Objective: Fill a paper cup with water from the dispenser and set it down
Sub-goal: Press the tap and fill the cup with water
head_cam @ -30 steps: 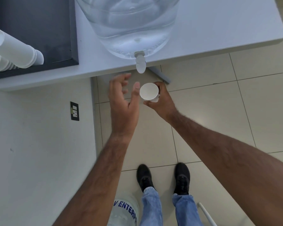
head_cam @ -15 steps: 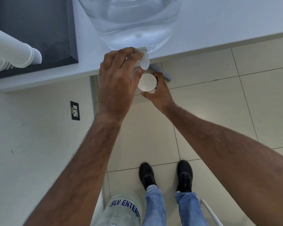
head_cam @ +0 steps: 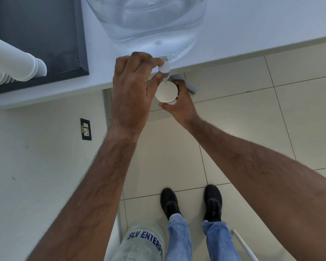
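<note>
Cups stacked left — left hand hides cup partly.

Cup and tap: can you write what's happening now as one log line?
step: filling | left hand: on tap | right hand: holds cup under tap | jug: on table

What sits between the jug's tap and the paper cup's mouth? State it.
Head view: a thin stream of water falls from the tap, pinched by the left hand, into the paper cup held by the right hand.
</note>
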`<state>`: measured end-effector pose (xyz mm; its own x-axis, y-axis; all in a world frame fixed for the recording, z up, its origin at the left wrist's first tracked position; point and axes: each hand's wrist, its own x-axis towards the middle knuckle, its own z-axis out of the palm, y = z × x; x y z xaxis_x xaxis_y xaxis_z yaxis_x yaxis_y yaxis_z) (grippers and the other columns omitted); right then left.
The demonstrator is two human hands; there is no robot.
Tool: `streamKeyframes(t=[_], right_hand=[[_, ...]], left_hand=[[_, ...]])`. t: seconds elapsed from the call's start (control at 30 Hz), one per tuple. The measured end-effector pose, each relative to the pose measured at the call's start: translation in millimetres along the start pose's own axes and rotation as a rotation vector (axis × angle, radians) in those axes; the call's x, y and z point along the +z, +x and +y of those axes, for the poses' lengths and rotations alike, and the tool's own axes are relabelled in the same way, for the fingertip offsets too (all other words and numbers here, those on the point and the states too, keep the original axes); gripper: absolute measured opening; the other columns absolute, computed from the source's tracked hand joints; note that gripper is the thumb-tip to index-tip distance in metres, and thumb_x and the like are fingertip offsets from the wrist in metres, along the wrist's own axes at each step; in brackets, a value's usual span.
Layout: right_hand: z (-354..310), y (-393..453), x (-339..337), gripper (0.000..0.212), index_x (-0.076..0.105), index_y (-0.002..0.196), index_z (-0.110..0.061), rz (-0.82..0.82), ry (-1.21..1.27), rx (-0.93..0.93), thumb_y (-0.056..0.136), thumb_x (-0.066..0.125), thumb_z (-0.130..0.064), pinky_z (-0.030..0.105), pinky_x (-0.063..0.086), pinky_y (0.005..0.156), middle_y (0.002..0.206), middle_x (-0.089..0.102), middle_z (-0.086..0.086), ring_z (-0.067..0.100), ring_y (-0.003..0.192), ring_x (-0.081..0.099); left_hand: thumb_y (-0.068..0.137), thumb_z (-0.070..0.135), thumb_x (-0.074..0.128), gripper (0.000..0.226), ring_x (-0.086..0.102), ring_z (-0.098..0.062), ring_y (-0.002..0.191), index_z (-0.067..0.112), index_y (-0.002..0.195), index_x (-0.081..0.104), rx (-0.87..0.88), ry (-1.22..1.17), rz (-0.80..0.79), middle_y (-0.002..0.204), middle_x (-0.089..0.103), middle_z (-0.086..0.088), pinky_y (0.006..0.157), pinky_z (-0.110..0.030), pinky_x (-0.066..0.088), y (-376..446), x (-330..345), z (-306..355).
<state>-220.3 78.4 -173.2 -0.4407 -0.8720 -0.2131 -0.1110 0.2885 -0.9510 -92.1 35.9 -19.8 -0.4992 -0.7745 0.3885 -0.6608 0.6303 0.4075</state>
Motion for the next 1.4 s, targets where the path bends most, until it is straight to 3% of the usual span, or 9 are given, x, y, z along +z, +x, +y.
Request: streamKeyframes(t=[0.37,0.53,0.67,0.8,1.13,1.4], right_hand=[[-0.8,-1.3,-0.3,0.077,0.046,0.135,-0.018,-0.009,-0.011,-0.012,0.073,0.093,-0.011,0.031,0.053,0.104,0.130,0.060,-0.007,0.016,0.124,0.058],[-0.9,-2.1,-2.0,0.077,0.047,0.134,-0.019,-0.014,-0.009,-0.010,0.073,0.093,-0.011,0.023,0.050,0.101,0.127,0.059,-0.011,0.012,0.120,0.057],[0.0,-3.7,-5.2,0.076,0.047,0.133,-0.019,-0.016,-0.015,-0.016,0.073,0.092,-0.010,0.016,0.048,0.096,0.125,0.058,-0.013,0.009,0.118,0.056],[0.1,-4.4,-7.2,0.075,0.048,0.133,-0.018,-0.016,-0.033,-0.024,0.073,0.092,-0.010,0.022,0.049,0.099,0.125,0.058,-0.012,0.009,0.117,0.056],[-4.4,-7.2,-8.0,0.075,0.048,0.134,-0.017,-0.022,-0.043,-0.032,0.074,0.093,-0.011,0.023,0.050,0.099,0.128,0.059,-0.011,0.011,0.119,0.057],[-8.0,-9.5,-8.5,0.077,0.049,0.135,-0.014,-0.020,-0.052,-0.028,0.073,0.093,-0.011,0.032,0.053,0.103,0.132,0.061,-0.005,0.016,0.122,0.058]], left_hand=[[0.104,0.035,0.064,0.026,0.056,-0.024,0.112,0.018,0.121,0.075,-0.040,-0.061,0.024,0.115,0.072,0.002,0.089,-0.030,0.049,2.7,3.1,3.0],[0.109,0.035,0.054,0.029,0.049,-0.014,0.102,0.017,0.116,0.075,-0.028,-0.047,0.031,0.110,0.074,0.004,0.086,-0.019,0.038,8.4,7.3,0.7],[0.109,0.034,0.054,0.027,0.047,-0.013,0.102,0.017,0.116,0.074,-0.058,-0.094,0.025,0.110,0.073,0.004,0.088,-0.022,0.041,6.0,10.9,-0.3],[0.109,0.033,0.054,0.026,0.054,-0.022,0.107,0.017,0.117,0.073,-0.085,-0.121,0.005,0.111,0.072,0.003,0.091,-0.032,0.049,5.7,12.7,0.4],[0.110,0.030,0.055,0.026,0.050,-0.014,0.106,0.016,0.120,0.073,-0.103,-0.148,-0.009,0.113,0.073,0.004,0.095,-0.035,0.049,4.9,9.9,2.5],[0.109,0.032,0.055,0.026,0.051,-0.014,0.107,0.017,0.121,0.073,-0.117,-0.153,-0.016,0.115,0.073,0.004,0.094,-0.038,0.052,4.6,9.6,2.5]])
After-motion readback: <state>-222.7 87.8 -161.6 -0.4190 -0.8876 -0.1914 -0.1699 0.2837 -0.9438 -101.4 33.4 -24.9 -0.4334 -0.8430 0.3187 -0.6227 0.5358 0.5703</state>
